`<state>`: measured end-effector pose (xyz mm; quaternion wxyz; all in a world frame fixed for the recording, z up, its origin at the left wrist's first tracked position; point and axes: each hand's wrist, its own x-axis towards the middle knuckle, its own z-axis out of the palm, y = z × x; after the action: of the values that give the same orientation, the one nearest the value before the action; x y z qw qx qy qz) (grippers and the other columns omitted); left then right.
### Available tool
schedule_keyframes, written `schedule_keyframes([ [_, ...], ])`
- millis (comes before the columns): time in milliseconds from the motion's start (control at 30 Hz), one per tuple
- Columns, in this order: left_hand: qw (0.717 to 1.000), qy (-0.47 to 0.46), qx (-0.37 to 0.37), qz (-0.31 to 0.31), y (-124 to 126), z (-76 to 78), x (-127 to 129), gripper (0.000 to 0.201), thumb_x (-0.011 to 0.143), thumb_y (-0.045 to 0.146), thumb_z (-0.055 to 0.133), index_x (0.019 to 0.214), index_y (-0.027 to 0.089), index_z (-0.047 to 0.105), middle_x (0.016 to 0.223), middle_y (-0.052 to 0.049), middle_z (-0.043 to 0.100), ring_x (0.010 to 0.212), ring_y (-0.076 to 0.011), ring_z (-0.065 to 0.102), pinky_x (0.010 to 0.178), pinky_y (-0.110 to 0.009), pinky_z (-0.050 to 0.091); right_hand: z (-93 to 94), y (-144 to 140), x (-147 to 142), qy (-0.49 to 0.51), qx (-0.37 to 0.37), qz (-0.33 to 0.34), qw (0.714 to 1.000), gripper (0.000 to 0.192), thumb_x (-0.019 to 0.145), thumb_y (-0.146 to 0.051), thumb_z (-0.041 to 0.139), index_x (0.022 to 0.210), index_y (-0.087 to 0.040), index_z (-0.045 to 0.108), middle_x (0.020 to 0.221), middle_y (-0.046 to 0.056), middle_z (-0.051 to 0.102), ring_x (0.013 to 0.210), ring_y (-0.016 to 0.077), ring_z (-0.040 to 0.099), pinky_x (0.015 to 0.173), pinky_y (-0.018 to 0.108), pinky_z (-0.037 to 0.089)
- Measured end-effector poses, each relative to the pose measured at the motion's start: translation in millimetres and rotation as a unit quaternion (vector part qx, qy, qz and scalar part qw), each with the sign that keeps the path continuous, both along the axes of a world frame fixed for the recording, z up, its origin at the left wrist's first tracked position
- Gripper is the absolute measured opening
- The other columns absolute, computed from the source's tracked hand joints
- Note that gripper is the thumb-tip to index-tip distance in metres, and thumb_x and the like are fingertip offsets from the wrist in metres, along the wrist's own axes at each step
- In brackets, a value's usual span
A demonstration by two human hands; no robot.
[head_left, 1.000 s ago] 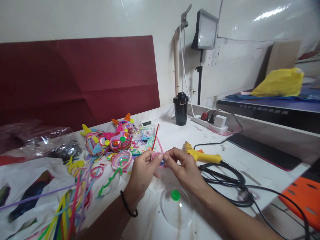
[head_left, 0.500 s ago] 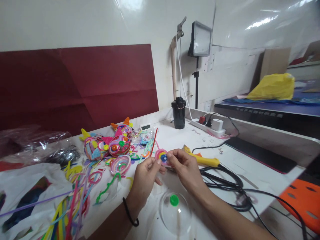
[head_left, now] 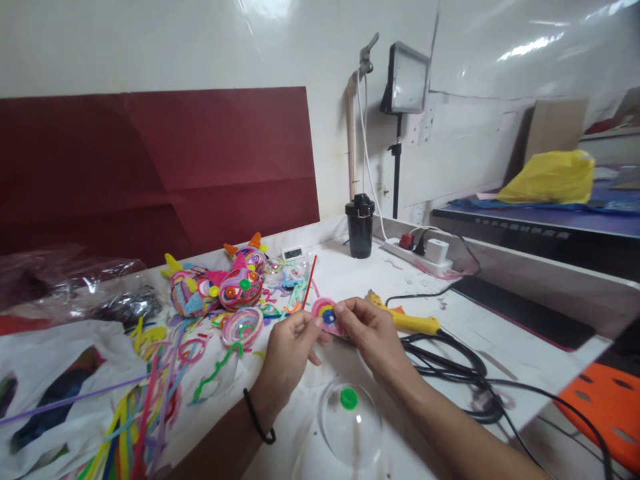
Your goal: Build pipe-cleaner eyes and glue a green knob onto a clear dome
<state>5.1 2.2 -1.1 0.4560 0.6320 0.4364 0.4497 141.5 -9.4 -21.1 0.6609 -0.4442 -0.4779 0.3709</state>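
Observation:
Both hands hold a small coiled disc of pipe cleaners point(head_left: 325, 313), pink outside with yellow and blue rings inside, just above the white table point(head_left: 500, 327). My left hand point(head_left: 289, 353) pinches its left edge and wears a black band on the wrist. My right hand point(head_left: 373, 333) pinches the right edge. A red pipe cleaner point(head_left: 310, 280) sticks up behind the disc. A clear dome with a green cap point(head_left: 350, 417) lies on the table below my hands.
Finished colourful pipe-cleaner figures point(head_left: 220, 283) and a coiled ring point(head_left: 243, 327) sit to the left, with loose pipe cleaners point(head_left: 135, 413) on plastic bags. A yellow glue gun point(head_left: 407, 320), black cables point(head_left: 450, 367), a power strip point(head_left: 425, 253) and a black cup point(head_left: 360, 227) are to the right.
The coiled disc was turned to face up between my fingers, showing its coloured rings. Both hands stayed close together; the view shifted slightly.

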Motion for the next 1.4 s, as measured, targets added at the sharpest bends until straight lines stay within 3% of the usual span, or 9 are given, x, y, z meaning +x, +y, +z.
schedule_keyframes([
  [400, 0.999, 0.015, 0.029, -0.011, -1, 3.4, -2, 0.024, 0.077, 0.037, 0.063, 0.066, 0.016, 0.063, 0.063, -0.003, 0.067, 0.048, -0.0107, 0.054, 0.044, -0.02, 0.044, -0.2, -1, 0, 0.014, 0.002, 0.005, 1.0, 0.042, 0.069, -0.058, 0.069, 0.063, -0.017, 0.059, 0.054, -0.003, 0.05, 0.05, 0.0104, 0.041, 0.049, 0.024, 0.032],
  [700, 0.999, -0.012, -0.011, -0.032, 0, -1.9, 2, 0.028, 0.074, 0.043, 0.065, 0.073, 0.015, 0.061, 0.07, -0.005, 0.066, 0.07, -0.0184, 0.064, 0.044, -0.02, 0.048, -0.5, 0, 0, 0.036, -0.002, -0.012, 0.999, 0.041, 0.069, -0.056, 0.07, 0.064, -0.016, 0.061, 0.053, -0.003, 0.051, 0.05, 0.0095, 0.041, 0.048, 0.024, 0.032],
  [1400, 0.999, -0.025, -0.026, -0.023, 0, -6.4, 2, 0.023, 0.076, 0.036, 0.061, 0.069, 0.014, 0.059, 0.066, -0.005, 0.066, 0.06, -0.0143, 0.06, 0.043, -0.018, 0.044, -1.2, -1, -1, 0.027, -0.025, 0.013, 0.999, 0.045, 0.067, -0.06, 0.071, 0.067, -0.016, 0.065, 0.051, -0.004, 0.049, 0.048, 0.0092, 0.038, 0.046, 0.023, 0.03],
])
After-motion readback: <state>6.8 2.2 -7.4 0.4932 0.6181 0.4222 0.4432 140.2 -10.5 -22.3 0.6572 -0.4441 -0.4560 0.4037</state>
